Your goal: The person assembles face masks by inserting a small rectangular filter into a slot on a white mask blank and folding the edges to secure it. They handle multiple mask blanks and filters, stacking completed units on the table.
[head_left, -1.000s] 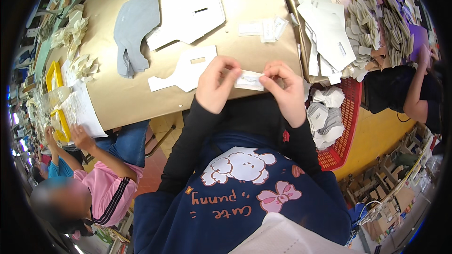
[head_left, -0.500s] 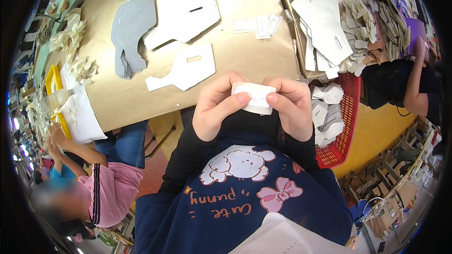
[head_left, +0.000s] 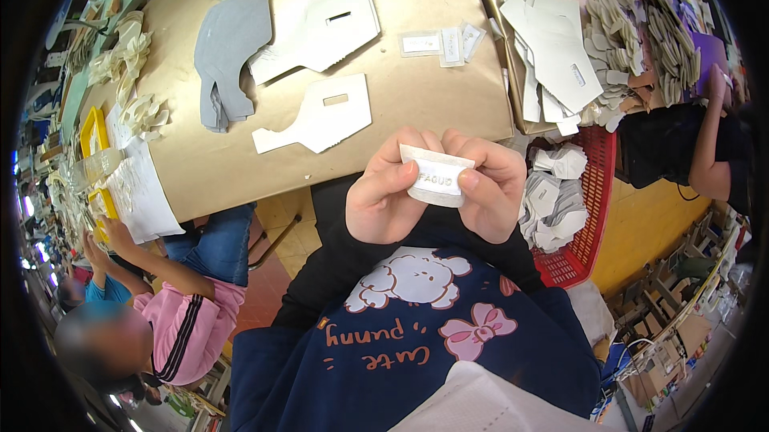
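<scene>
Between both hands I hold a small white label patch (head_left: 436, 178) with raised lettering and a cream border, just off the table's near edge. My left hand (head_left: 388, 192) pinches its left end, thumb on the face. At the other end, my right hand (head_left: 490, 189) grips it the same way, fingers curled behind. On the table beyond lies a white cut piece (head_left: 332, 120) with a rectangular slot. Behind it are a stack of similar white pieces (head_left: 320, 36) and grey pieces (head_left: 234, 40). More small label patches (head_left: 422, 44) lie farther right.
The table (head_left: 280, 184) is covered in brown paper. Stacked white panels (head_left: 553, 56) lie at the right. A red basket (head_left: 591, 208) of cut pieces stands by my right arm. One co-worker in pink (head_left: 196, 328) sits at the left; another person's arm (head_left: 709, 128) shows at the right.
The label patch has tilted and turned so its raised lettering shows more plainly. My hands have drawn slightly closer together and shifted a little; both keep their pinch.
</scene>
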`<state>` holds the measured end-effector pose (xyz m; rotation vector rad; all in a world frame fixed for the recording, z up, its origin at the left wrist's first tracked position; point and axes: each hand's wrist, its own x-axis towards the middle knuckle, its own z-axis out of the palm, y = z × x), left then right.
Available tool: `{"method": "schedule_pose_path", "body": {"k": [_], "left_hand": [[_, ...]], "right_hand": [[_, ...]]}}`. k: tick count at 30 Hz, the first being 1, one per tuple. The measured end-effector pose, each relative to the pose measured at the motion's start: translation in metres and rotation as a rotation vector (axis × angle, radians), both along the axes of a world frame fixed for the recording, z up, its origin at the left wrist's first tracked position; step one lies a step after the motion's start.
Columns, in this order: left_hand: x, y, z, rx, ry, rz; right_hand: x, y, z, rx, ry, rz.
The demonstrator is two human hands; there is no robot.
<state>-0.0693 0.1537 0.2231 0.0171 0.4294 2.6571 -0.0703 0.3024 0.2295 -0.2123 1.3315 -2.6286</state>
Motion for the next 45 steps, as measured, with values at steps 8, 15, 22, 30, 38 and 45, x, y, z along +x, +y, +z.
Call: {"method": "schedule_pose_path", "body": {"k": [8, 15, 22, 30, 38, 45], "left_hand": [[-0.001, -0.016, 0.004, -0.731, 0.341, 0.17], [-0.007, -0.024, 0.004, -0.977, 0.463, -0.065], [-0.001, -0.007, 0.003, -0.422, 0.182, -0.057], [-0.007, -0.019, 0.008, -0.701, 0.262, -0.113], [-0.041, -0.013, -0.051, -1.734, 0.311, 0.059], [-0.023, -0.008, -0.074, -2.121, 0.687, 0.573]], "right_hand": [[-0.011, 0.007, -0.004, 0.411, 0.22, 0.001], [-0.007, 0.01, -0.005, 0.444, 0.19, 0.078], [0.0, 0.002, -0.013, 0.026, -0.021, 0.121], [-0.001, 0.007, -0.013, -0.027, -0.158, 0.132], [-0.02, -0.002, -0.049, 1.167, -0.06, -0.273], [-0.009, 0.001, -0.067, 1.469, 0.155, -0.445]]}}
